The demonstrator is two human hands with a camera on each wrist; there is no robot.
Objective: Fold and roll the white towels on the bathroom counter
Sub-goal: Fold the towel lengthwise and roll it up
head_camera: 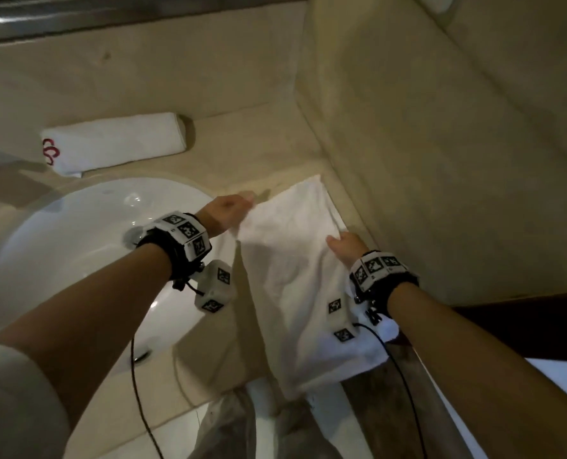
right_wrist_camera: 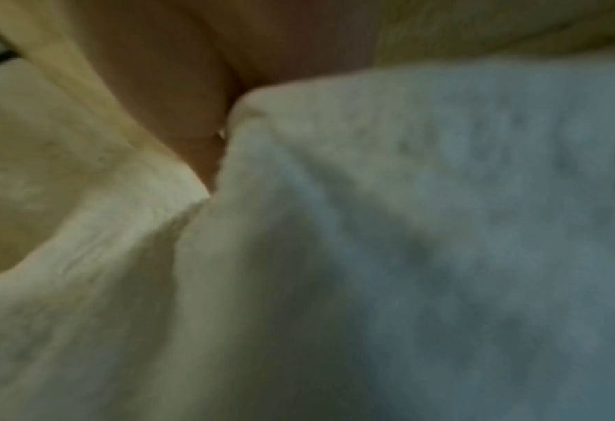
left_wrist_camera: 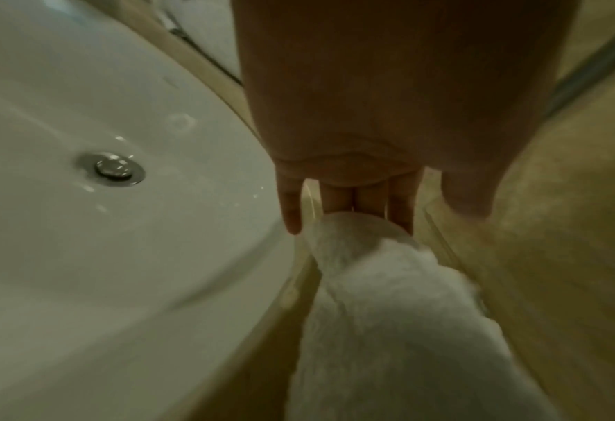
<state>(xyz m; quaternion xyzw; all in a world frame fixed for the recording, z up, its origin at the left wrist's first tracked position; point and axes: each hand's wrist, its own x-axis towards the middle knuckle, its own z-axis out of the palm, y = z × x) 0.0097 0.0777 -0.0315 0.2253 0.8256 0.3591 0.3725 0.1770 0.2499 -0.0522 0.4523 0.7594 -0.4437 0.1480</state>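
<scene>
A white towel [head_camera: 288,270] lies across a beige stone counter [head_camera: 242,150]; at upper left, a rolled white towel [head_camera: 116,144] bears a red looped emblem, beside a glossy white basin [head_camera: 76,233] with a silver drain [left_wrist_camera: 113,169]; wristbands [head_camera: 179,236] carry black-and-white square markers

Left arm: we reach it forward, bare forearm with a marker band at the wrist.
Left hand [head_camera: 229,212]: our fingers [left_wrist_camera: 401,205] point down and pinch the towel [head_camera: 288,270] edge.
Right arm: we extend it forward from the lower right, also banded at the wrist.
Right hand [head_camera: 346,248]: knuckles up, our grip closed on the towel's right edge; fingertips hidden by cloth.
</scene>
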